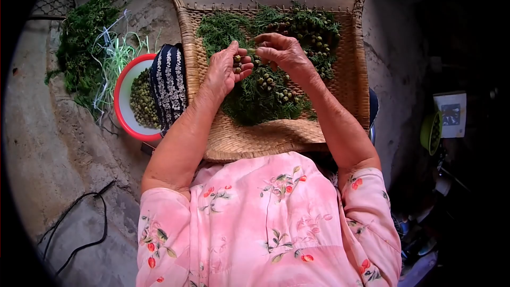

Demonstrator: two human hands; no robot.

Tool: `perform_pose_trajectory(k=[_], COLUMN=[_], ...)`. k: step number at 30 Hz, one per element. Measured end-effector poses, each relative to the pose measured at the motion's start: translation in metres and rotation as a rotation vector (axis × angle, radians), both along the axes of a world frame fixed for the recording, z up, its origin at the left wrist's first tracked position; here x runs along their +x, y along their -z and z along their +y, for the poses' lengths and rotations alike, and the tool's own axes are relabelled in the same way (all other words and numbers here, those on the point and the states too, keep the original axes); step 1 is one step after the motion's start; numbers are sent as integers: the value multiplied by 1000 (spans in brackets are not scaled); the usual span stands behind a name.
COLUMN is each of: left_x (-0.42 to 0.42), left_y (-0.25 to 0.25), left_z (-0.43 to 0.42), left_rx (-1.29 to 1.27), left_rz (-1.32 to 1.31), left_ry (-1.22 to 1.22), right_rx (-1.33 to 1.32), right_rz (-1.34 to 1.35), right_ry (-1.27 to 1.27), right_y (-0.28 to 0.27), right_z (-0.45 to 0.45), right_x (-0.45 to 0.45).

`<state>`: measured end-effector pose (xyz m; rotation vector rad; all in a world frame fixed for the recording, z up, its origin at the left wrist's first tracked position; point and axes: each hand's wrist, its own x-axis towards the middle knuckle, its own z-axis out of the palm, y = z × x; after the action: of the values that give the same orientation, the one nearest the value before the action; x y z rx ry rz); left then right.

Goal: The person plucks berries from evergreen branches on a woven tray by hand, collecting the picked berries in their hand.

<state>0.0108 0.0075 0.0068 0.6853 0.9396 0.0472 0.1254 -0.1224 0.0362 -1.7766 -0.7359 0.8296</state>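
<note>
A woven wicker tray (pixel 276 134) lies across my lap, with feathery green conifer sprigs (pixel 260 105) and clusters of round green cones (pixel 289 94) on it. Over its left part, my left hand (pixel 226 72) is turned palm up, its fingers curled around a few small green cones (pixel 237 64). Just to the right, my right hand (pixel 284 53) is closed in a pinch close to the left fingertips. What sits between its thumb and finger is too small to name.
Left of the tray stands a red-rimmed bowl (pixel 118 93) of loose green cones, partly behind dark patterned cloth (pixel 169 82). More sprigs (pixel 87 45) and pale plastic strings (pixel 125 56) lie on the concrete floor. A black cable (pixel 103 218) is at lower left, a green basket (pixel 430 133) at right.
</note>
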Motion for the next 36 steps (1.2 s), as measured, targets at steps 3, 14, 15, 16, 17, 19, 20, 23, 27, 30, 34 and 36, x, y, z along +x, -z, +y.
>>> perform_pose_trajectory(k=[3, 14, 15, 16, 17, 19, 20, 23, 27, 30, 34, 36], left_x=[0, -2, -2, -2, -2, -3, -3, -3, -3, -3, -4, -4], left_y=[2, 6, 6, 7, 9, 10, 10, 5, 3, 5, 1, 1], left_z=[2, 2, 2, 2, 3, 3, 3, 2, 2, 1, 1, 2], left_rx=[2, 29, 29, 30, 28, 24, 9, -5, 27, 41, 50, 24], left_rz=[7, 19, 23, 23, 30, 38, 41, 35, 35, 44, 51, 1], left_ry=[11, -2, -5, -4, -8, -12, -28, -46, -21, -11, -16, -17], right_rx=[22, -232, -240, -240, -164, -26, -27, 14, -172, -326, -81, 22], right_rz=[-289, -818, -819, -819, -799, -712, -712, 171, -716, -730, -656, -263], right_ry=[4, -131, -95, -94, -39, 41, 40, -3, -148, -158, 80, 180], right_y=[33, 45, 47, 44, 40, 37, 23, -3, 44, 40, 30, 16], right_z=[3, -2, -2, -1, 0, 5, 6, 8, 1, 2, 5, 6], right_x=[3, -3, -3, -3, -4, -3, -5, -10, -11, -21, -8, -6])
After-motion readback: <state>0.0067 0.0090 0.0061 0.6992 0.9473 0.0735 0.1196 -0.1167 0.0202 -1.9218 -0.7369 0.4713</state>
